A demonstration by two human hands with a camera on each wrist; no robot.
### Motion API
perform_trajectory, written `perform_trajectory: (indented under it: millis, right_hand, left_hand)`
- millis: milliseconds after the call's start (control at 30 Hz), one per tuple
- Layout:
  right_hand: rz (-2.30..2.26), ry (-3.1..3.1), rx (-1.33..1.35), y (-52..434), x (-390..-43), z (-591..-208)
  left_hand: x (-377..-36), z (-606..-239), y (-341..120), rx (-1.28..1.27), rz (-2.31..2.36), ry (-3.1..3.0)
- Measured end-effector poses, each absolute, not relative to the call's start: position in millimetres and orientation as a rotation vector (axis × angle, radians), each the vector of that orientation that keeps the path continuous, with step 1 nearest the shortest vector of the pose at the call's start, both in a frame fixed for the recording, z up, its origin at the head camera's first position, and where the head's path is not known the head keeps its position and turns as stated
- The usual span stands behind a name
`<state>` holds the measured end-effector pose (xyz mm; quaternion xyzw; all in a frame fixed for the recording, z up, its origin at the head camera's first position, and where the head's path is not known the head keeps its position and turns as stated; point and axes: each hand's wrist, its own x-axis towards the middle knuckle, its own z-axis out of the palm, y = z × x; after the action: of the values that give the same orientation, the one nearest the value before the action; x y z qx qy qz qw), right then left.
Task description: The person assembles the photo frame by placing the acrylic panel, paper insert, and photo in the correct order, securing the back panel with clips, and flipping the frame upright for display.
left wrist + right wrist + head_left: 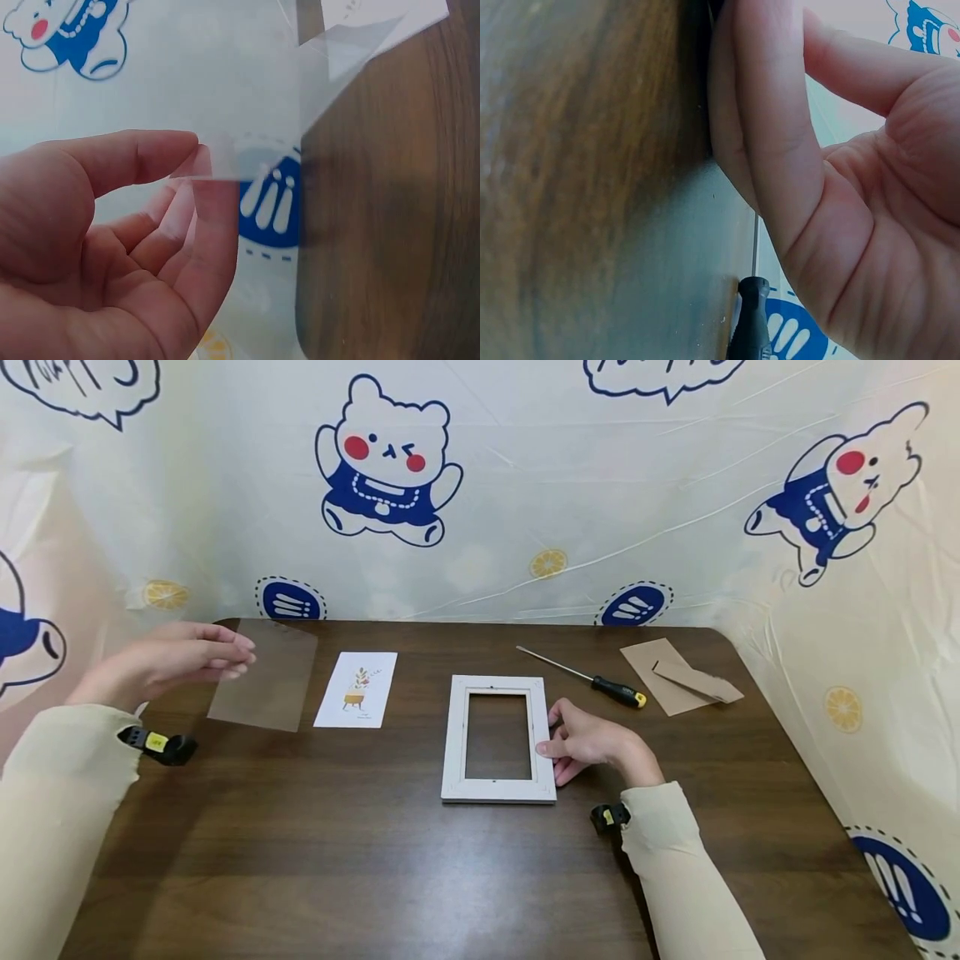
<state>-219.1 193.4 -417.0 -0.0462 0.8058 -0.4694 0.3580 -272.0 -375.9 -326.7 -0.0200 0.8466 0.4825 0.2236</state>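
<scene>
My left hand pinches a clear plastic sheet by its edge, at the table's far left. In the left wrist view the thumb and fingertips meet on a corner of that sheet. Right of it lies a white card printed with a potted plant. My right hand grips the right side of a white picture frame, thumb on its face and fingers along its outer edge. Dark table shows through the frame's opening. From the right wrist, the frame is hidden behind my fingers.
A screwdriver with a black and yellow handle lies behind my right hand. Further right is a brown cardboard backing with a strut on it. A printed curtain hangs round the back and sides of the brown table.
</scene>
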Motion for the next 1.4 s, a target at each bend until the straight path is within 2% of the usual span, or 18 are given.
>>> perform_trajectory:
  millis: [700, 1400]
  right_hand:
    - [-1.204, 2.08, -0.119, 191, -220, -415]
    - [-1.24, 2.066, -0.131, 193, -218, -417]
  left_hand:
    - [-259, -329, -314, 0.012, 1.639, 2.269]
    - [-248, -331, -248, 0.107, 1.665, 2.219]
